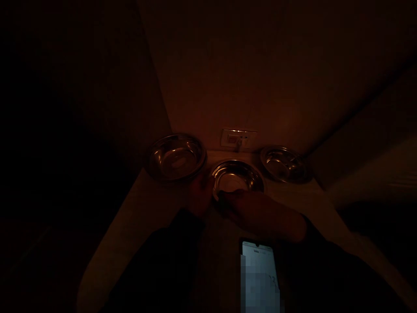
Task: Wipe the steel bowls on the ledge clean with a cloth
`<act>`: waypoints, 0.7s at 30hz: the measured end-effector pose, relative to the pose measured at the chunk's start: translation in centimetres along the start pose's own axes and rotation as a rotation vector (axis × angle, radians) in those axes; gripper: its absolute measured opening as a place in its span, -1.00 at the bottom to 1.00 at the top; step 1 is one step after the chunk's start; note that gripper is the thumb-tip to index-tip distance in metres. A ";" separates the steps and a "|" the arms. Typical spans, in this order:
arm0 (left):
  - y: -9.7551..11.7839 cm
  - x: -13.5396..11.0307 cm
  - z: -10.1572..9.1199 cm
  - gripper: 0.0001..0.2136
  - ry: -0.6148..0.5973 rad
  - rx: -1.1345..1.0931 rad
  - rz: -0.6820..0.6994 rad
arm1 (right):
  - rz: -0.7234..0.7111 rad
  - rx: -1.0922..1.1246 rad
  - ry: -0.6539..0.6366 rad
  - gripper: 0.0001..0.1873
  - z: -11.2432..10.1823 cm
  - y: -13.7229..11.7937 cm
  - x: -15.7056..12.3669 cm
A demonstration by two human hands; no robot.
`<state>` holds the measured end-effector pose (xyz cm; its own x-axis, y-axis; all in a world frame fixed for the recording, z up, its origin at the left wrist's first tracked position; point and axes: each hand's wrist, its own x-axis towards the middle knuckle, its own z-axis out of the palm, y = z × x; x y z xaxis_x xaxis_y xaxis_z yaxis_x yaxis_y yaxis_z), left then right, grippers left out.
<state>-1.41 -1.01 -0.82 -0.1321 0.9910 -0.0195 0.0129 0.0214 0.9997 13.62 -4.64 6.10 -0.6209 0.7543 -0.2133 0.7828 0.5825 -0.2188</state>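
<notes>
The scene is very dark. Three shiny steel bowls stand on a pale counter (137, 208): one at the left (176, 157), one in the middle (237, 174), one at the right (284, 164). My left hand (199, 194) rests against the near left rim of the middle bowl. My right hand (260, 213) lies over that bowl's near rim, fingers toward the left. Whether either hand grips the bowl is lost in the dark.
A lit phone screen (260, 278) lies near me on the counter. A wall socket plate (237, 138) with a plug sits behind the bowls. Walls close in at the left and right.
</notes>
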 end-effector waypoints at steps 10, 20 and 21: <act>-0.1 0.2 0.2 -0.71 -0.012 0.034 -0.009 | -0.035 0.007 0.012 -0.69 0.3 0.6 -0.5; 0.3 0.1 0.0 -0.73 0.006 0.026 -0.050 | 0.010 -0.041 0.111 -0.66 1.3 -0.6 0.2; 0.3 0.1 0.0 -0.73 0.003 0.019 -0.051 | -0.008 -0.003 0.094 -0.67 1.3 -0.1 -0.3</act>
<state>-1.44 -0.91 -0.55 -0.1356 0.9883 -0.0702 0.0248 0.0742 0.9969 13.64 -5.34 4.90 -0.6205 0.7747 -0.1217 0.7782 0.5891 -0.2175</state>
